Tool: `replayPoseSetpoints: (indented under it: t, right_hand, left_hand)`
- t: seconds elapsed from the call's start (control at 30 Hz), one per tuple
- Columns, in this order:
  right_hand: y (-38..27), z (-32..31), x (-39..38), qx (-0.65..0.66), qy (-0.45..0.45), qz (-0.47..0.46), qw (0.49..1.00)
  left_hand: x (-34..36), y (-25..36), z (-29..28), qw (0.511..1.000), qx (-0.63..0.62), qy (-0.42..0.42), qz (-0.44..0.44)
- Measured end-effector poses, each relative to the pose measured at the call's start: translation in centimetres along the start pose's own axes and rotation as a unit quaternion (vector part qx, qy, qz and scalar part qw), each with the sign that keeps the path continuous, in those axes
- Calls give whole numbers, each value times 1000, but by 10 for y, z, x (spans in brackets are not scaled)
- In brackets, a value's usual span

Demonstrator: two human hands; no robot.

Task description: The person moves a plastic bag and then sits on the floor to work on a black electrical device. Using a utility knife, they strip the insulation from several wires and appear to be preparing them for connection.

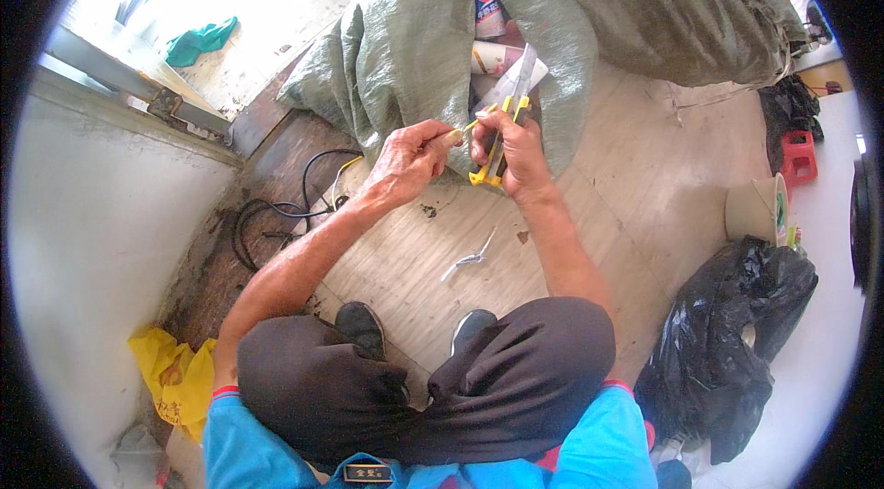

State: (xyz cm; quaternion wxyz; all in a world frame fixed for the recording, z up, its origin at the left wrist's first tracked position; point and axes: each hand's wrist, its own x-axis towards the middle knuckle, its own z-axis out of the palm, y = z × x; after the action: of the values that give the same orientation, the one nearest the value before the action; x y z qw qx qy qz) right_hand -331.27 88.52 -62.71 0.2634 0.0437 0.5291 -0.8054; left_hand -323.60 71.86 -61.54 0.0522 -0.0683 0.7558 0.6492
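My right hand (527,157) is closed around a yellow-and-black utility knife (494,163), its long grey blade pointing up and away from me. The fingers of my left hand (403,165) are pinched on a thin yellow strand (472,124), which spans the small gap to my right fingers. Whether the strand touches the blade, I cannot tell. Just beyond both hands stands a large grey-green woven sack (405,38), its mouth open. Inside it are a printed can (489,14) and a white-and-pink container (493,57).
Black cable (267,208) lies coiled on the floor at left. Between my feet and the sack is a small pale scrap (470,259). Another full sack (672,5) lies far right. At right are a black plastic bag (727,332) and a beige bucket (750,208); a yellow bag (180,378) sits near left.
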Motion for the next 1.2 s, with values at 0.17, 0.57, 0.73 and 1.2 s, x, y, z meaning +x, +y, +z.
replayPoseSetpoints:
  t: [0.17, 0.57, 0.73, 1.2]
  right_hand:
    - [3, 13, 0, -41, 69, -40, 996]
    - [13, 5, -4, -489, 115, -349, 791]
    - [25, 1, -14, -617, 112, -303, 717]
    - [24, 0, -15, -646, 91, -313, 690]
  left_hand:
    - [-2, -6, 7, 995, -87, 20, -55]
    - [11, -15, -3, 997, -81, -1, -8]
    - [7, -11, 1, 987, -159, 12, -17]
    - [9, -12, 2, 989, -151, 3, 1]
